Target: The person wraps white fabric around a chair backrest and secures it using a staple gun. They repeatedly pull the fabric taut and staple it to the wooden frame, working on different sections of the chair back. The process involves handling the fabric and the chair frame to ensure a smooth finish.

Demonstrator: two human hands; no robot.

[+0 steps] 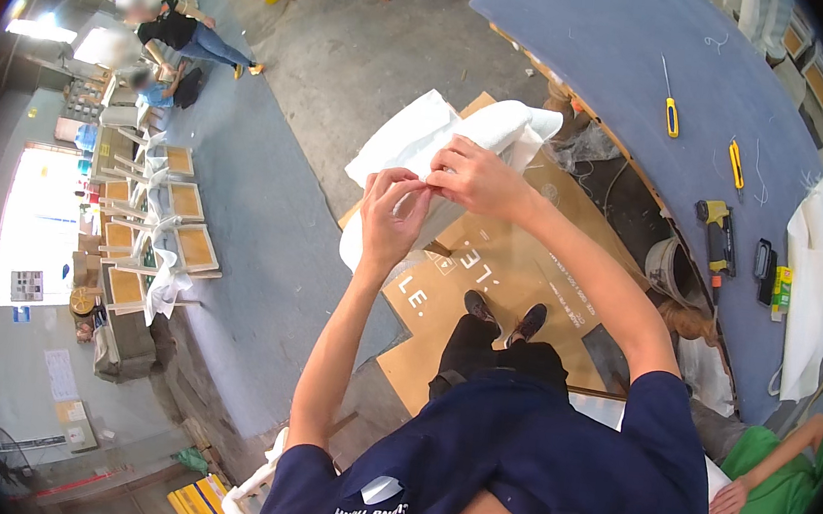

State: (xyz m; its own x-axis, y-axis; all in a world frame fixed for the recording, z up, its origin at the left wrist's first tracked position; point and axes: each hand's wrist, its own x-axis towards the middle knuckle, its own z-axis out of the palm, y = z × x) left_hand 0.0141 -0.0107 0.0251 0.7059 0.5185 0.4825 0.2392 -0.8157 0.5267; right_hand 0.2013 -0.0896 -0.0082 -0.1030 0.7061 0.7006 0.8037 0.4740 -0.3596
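A padded piece covered in white fabric (503,125), rounded at its right end, stands in front of me over a cardboard sheet. My left hand (390,217) is closed, thumb and fingertips pinching at the cover's near edge. Right beside it, almost touching, my right hand (478,178) is closed in a pinch on the same fabric. Anything small between the fingertips is too fine to make out. A loose white flap (398,142) spreads to the left beyond my hands. The frame beneath is mostly hidden.
On the right, a blue-grey table (611,38) bears a screwdriver (672,116), a yellow utility knife (735,165), a staple gun (717,237) and white cloth (810,286). Flattened cardboard (549,270) lies underfoot. A co-worker in green (775,490) is close at lower right; chairs (184,200) line the left.
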